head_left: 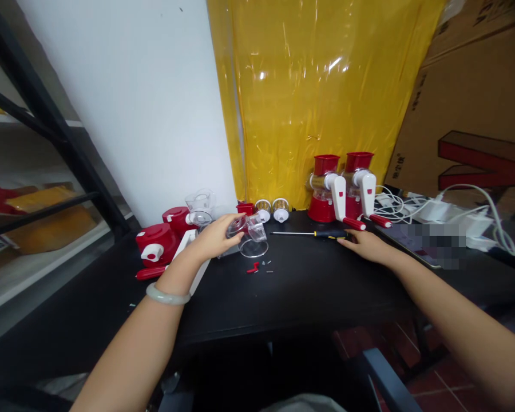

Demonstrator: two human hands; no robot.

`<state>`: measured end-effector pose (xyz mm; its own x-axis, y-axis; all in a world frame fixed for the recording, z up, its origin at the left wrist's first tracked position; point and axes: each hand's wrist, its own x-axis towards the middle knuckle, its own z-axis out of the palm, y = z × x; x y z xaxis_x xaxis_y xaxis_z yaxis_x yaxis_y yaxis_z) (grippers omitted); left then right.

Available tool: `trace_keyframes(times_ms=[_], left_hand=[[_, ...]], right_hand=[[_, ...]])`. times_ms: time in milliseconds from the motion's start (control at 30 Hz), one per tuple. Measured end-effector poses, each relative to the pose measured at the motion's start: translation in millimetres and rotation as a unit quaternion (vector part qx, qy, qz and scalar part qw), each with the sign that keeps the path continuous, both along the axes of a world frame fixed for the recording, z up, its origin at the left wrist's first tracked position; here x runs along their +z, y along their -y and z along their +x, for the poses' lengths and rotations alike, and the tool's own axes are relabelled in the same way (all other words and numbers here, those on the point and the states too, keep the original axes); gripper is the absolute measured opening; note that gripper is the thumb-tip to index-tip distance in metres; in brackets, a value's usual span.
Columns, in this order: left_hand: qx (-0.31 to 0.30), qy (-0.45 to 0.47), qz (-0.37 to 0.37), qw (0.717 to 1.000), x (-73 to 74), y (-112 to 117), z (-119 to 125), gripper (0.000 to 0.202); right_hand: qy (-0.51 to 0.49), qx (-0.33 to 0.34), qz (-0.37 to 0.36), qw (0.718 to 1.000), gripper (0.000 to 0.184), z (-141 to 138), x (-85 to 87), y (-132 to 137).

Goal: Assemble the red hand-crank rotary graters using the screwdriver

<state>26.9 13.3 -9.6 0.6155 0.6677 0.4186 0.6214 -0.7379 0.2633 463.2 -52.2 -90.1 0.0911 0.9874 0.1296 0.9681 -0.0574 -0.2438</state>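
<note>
My left hand (218, 236) is closed around a clear plastic grater housing (256, 229), which is tilted above the black table; a round clear rim (254, 249) shows just under it. On the right, the fingers of my right hand (367, 246) pinch the handle end of a black and yellow screwdriver (326, 234). Its shaft lies flat on the table, pointing left. Between the hands are a small red plastic piece (253, 267) and several tiny screws or pins (269, 271). Two grater drums (280, 210) stand behind.
Two assembled red and white rotary graters (326, 189) stand at the back right. Red grater bases (157, 246) and a white crank with a red handle (152, 273) lie left. White chargers and cables (438, 209) and a phone or tablet (407, 243) are at right.
</note>
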Motion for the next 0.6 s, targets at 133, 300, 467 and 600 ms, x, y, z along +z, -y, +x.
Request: trace_keyframes(times_ms=[133,300,467,600], left_hand=[[-0.001,0.001,0.004,1.000,-1.0,1.0,0.5,0.053],[-0.001,-0.002,0.007,1.000,-3.8,1.3,0.2,0.052],[-0.023,0.012,0.018,0.999,-6.4,2.4,1.3,0.050],[-0.022,0.018,0.019,0.999,-8.5,3.5,2.5,0.051]], right_hand=[[0.013,0.035,-0.004,0.999,0.051,-3.7,3.2,13.9],[0.127,0.011,0.018,0.992,0.042,-27.2,23.5,29.8],[0.195,0.073,0.039,0.977,0.041,-52.2,31.9,9.9],[0.149,0.147,-0.064,0.976,0.026,-58.4,33.2,-10.7]])
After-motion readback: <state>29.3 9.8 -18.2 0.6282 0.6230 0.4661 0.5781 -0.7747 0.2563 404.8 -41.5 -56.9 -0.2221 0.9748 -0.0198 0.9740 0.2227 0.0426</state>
